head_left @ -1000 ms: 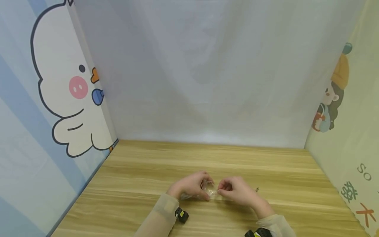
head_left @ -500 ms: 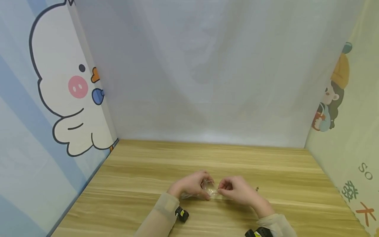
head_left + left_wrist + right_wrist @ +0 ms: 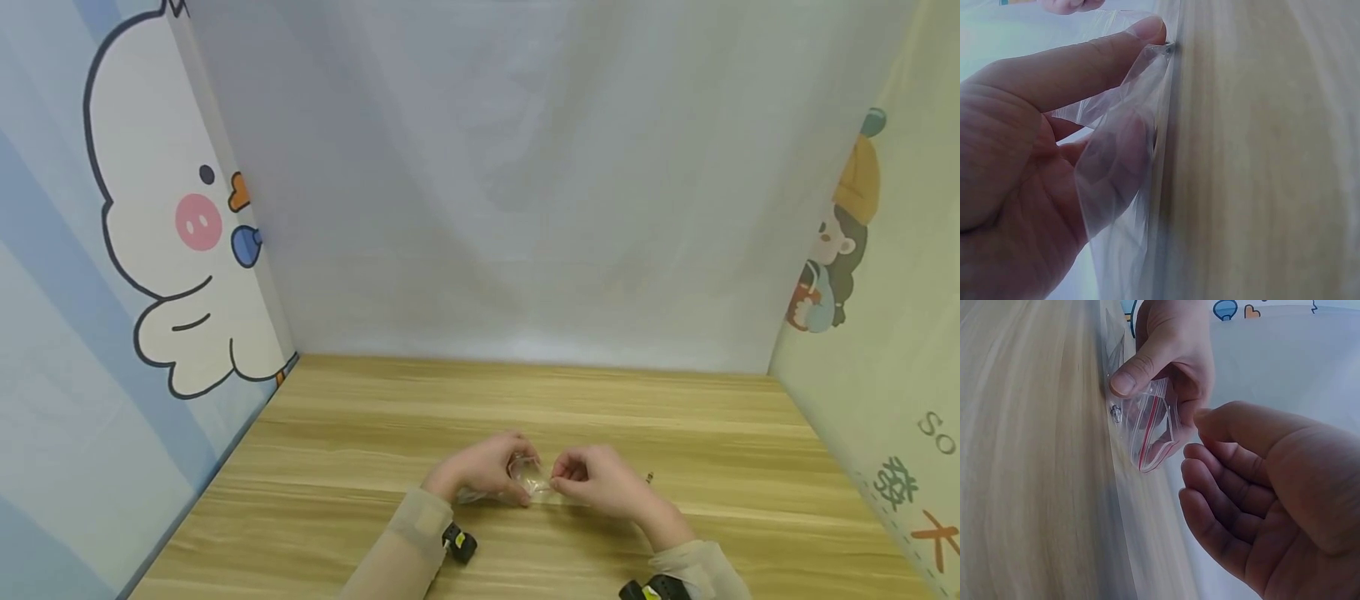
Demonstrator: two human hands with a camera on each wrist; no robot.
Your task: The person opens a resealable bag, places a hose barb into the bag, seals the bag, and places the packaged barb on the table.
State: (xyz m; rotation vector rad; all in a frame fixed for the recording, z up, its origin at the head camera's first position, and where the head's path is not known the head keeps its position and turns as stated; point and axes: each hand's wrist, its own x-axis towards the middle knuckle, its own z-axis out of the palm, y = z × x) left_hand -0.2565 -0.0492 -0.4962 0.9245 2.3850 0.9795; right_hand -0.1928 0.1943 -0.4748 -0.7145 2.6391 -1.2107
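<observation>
My left hand point(image 3: 491, 467) holds a clear zip-lock bag point(image 3: 1147, 428) low over the table, its thumb on one side and fingers on the other. The bag's mouth, edged with a red stripe, gapes toward my right hand point(image 3: 600, 482). Thumb and index fingertips of the right hand meet close to that mouth; I cannot tell what, if anything, they pinch. Its other fingers are curled. Below the left thumb, a small shiny metal piece point(image 3: 1116, 414) shows at the bag's side. In the left wrist view the bag's loose film point(image 3: 1116, 169) hangs against the left fingers.
A tiny dark metal piece point(image 3: 650, 477) lies on the wood-grain table point(image 3: 480, 400), just beyond the right wrist. A grey-white curtain point(image 3: 480, 208) stands at the table's back edge. Printed cloth panels close off the left point(image 3: 150, 233) and right sides point(image 3: 885, 275).
</observation>
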